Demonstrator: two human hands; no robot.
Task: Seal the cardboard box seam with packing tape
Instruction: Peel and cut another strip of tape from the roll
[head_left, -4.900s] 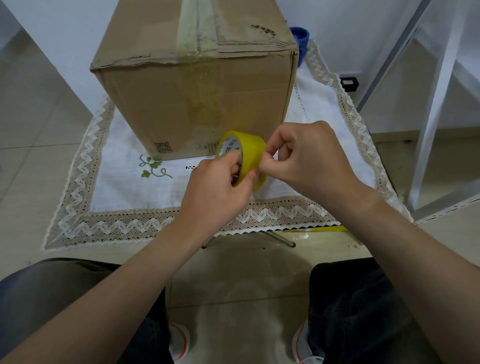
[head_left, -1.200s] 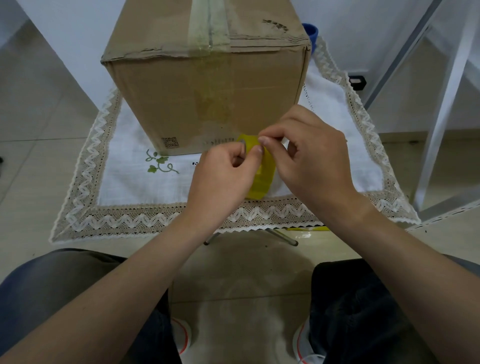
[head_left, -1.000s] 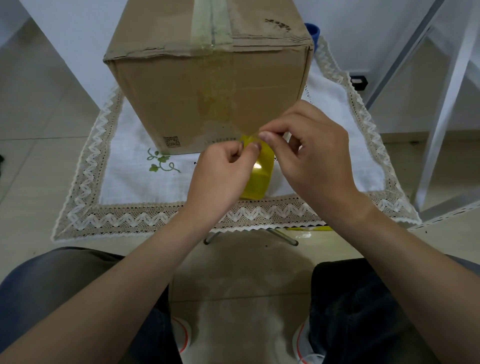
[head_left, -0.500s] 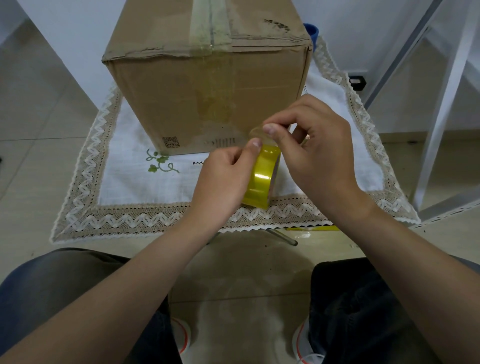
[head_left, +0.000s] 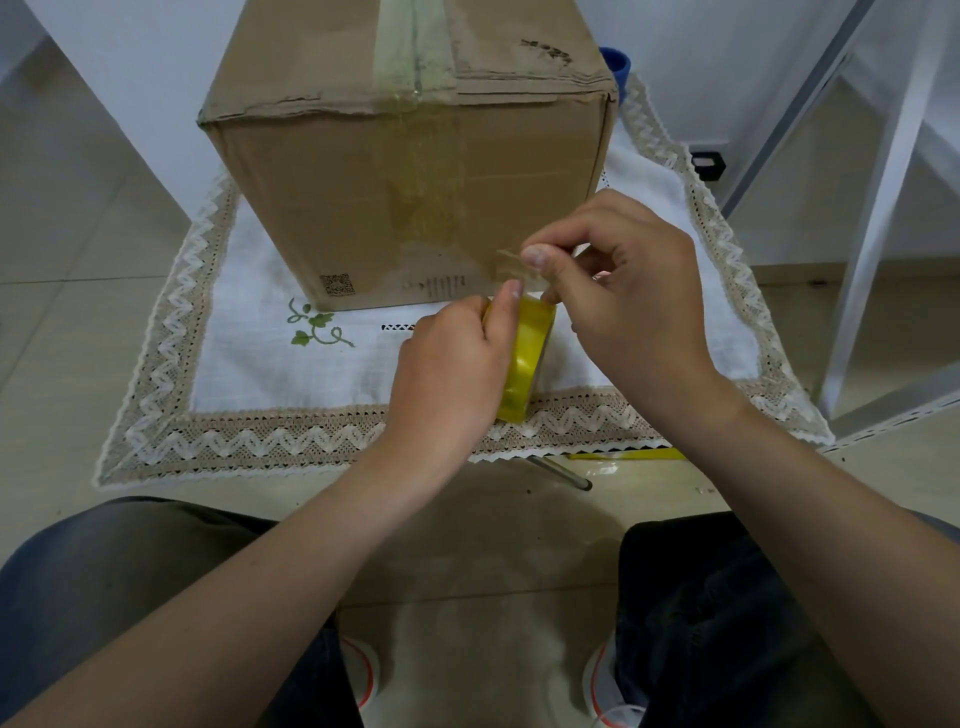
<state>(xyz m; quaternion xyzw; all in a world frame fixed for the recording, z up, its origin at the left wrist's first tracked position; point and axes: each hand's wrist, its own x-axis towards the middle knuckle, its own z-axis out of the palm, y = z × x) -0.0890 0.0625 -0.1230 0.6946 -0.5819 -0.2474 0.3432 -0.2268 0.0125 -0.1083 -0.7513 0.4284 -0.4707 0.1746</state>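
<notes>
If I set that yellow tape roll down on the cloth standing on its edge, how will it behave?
The tape roll is a narrow ring, so on edge it would probably roll or topple; flat is safer. The freed tape end pinched by the right hand looks thin and limp, likely to curl and stick. The left hand grips the roll easily, so it seems light.

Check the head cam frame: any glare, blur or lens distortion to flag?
Head view: sharp overall, no motion blur on either hand. Wide-angle bowing shows in the shelf frame and the cloth edges. Glare: a bright streak along the yellow tape roll, held by the left hand; the peeled end pinched by the right hand is nearly see-through. Soft shadow on the floor below the table.
</notes>
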